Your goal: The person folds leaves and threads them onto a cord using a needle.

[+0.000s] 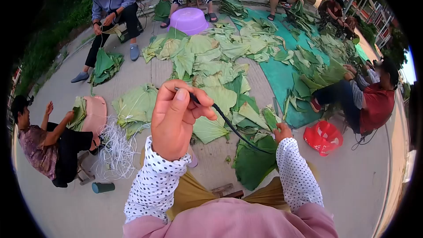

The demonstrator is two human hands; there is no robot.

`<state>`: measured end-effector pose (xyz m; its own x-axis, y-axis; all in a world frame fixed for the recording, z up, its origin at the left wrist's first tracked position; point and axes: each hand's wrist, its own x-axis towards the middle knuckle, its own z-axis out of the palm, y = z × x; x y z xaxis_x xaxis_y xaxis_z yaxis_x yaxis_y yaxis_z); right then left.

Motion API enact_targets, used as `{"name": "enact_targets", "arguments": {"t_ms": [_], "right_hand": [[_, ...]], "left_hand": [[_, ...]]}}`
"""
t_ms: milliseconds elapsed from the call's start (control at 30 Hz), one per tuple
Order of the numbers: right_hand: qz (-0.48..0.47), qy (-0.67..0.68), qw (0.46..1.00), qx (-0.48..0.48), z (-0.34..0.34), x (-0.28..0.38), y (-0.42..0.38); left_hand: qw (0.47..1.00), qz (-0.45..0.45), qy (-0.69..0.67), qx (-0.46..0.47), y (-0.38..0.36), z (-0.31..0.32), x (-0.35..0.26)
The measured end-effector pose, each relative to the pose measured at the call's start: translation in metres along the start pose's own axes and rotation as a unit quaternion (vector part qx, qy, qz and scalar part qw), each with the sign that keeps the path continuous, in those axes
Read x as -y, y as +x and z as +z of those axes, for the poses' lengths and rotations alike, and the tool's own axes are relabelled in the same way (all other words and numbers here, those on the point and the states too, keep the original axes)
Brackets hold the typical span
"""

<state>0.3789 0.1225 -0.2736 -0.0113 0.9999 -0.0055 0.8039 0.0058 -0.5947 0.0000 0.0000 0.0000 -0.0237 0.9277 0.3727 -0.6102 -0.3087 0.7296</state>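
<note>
My left hand (173, 114) is raised in front of me, its thumb and fingers pinched on one end of a thin black cord (230, 125). The cord curves down to the right and ends over a dark green leaf (257, 161). My right hand (283, 132) is lower, its fingers closed on a large green leaf (270, 118) that sticks up beside the thumb. The dark leaf hangs below that hand, over my lap.
Large flat leaves (211, 68) cover the ground and a green tarp (282, 72). Around me stand a purple basin (189, 20), a red basket (324, 137), a pink tub (94, 115), white strings (116, 152) and a dark cup (103, 187). Several people sit around handling leaves.
</note>
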Motion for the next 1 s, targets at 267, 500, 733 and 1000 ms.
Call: {"name": "enact_targets", "arguments": {"t_ms": [267,500,733,1000], "right_hand": [[-0.325,0.085,0.942,0.018,-0.062,0.228,-0.023],[-0.424,0.125,0.89,-0.115,-0.034,0.32,-0.027],[-0.27,0.245,0.924,-0.118,-0.018,0.281,-0.032],[-0.062,0.36,0.93,-0.026,-0.006,0.214,-0.045]], "left_hand": [[0.969,-0.167,0.099,-0.151,0.052,-0.051,0.112],[0.939,-0.263,-0.022,-0.221,0.044,-0.056,0.178],[0.944,-0.282,-0.017,-0.171,0.041,-0.032,0.195],[0.939,-0.323,-0.014,-0.117,0.022,-0.023,0.184]]}}
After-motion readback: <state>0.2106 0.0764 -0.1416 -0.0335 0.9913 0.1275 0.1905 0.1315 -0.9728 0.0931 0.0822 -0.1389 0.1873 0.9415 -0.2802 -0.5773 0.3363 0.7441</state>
